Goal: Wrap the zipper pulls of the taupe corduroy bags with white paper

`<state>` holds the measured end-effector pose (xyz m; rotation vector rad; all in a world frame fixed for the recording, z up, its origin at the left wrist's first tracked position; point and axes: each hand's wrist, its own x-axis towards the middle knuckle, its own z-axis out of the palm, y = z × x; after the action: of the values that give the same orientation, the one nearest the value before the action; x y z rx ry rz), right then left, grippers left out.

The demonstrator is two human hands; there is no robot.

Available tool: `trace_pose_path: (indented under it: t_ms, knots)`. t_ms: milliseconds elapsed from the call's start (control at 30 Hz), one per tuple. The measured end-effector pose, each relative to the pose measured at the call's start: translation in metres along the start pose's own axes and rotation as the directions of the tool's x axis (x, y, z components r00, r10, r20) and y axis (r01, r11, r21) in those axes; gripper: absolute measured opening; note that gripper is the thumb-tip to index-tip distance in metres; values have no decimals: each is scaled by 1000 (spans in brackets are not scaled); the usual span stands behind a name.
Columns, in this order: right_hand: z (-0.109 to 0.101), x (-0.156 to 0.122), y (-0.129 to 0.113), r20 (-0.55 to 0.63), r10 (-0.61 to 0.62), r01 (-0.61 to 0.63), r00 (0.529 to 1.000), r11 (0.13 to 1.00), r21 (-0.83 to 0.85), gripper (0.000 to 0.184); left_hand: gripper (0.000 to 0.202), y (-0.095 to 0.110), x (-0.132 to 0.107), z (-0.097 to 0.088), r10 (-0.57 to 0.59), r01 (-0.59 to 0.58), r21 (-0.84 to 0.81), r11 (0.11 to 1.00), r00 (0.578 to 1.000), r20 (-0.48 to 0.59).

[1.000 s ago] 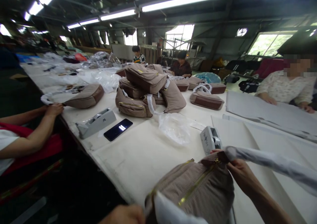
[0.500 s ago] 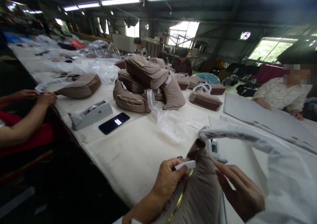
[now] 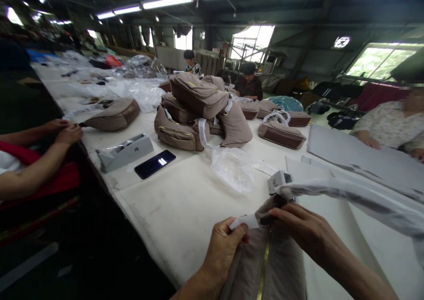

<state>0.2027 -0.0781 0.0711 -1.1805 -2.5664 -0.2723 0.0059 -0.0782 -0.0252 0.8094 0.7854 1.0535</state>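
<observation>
A taupe bag [image 3: 251, 264] with a gold zipper stands in front of me at the table edge. Its strap [image 3: 341, 191] is wrapped in white translucent film and arches away to the right. My left hand [image 3: 225, 247] is closed, pinching a small white strip [image 3: 245, 222] between thumb and finger against the bag's upper end. My right hand [image 3: 304, 225] is closed on the dark strap end [image 3: 268, 218] at the bag's top corner. Just behind that corner stands a grey tape dispenser [image 3: 278, 180], partly hidden by the strap.
A pile of similar bags [image 3: 198, 110] sits mid-table beside crumpled film [image 3: 235, 169]. A phone [image 3: 155, 164] and another tape dispenser [image 3: 127, 152] lie left. A co-worker's hands [image 3: 68, 132] handle a bag [image 3: 114, 114]. Grey sheets [image 3: 361, 158] lie right, before another person [image 3: 391, 114].
My right hand has moved from the bag's side up to the strap end and gripped it. My left hand keeps the white strip, now at the bag's corner. The view has shifted slightly.
</observation>
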Motion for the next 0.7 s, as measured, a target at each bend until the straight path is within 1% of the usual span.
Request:
trace_pose_path:
  t_ms: [67, 167, 333, 500, 600, 700]
  knots:
    - [2, -10, 3, -68, 14, -11, 998, 999, 48, 22, 29, -3, 6, 2, -9, 9, 18, 1000, 1000, 23]
    - [3, -18, 6, -113, 38, -30, 993, 997, 74, 24, 30, -3, 10, 10, -23, 21, 72, 997, 999, 35]
    - [4, -25, 9, -137, 62, -46, 989, 992, 115, 28, 31, -2, 11, 17, 26, -38, 136, 990, 996, 86]
    - [3, -30, 11, -191, 83, -51, 978, 984, 168, 29, 33, -9, 11, 16, 10, -22, 144, 989, 997, 80]
    - [2, -30, 10, -210, 86, -54, 974, 987, 154, 27, 34, -12, 12, 18, 12, -24, 147, 989, 996, 83]
    - [3, -32, 9, -210, 91, -67, 974, 991, 116, 24, 32, -10, 15, 25, 5, -18, 119, 993, 994, 105]
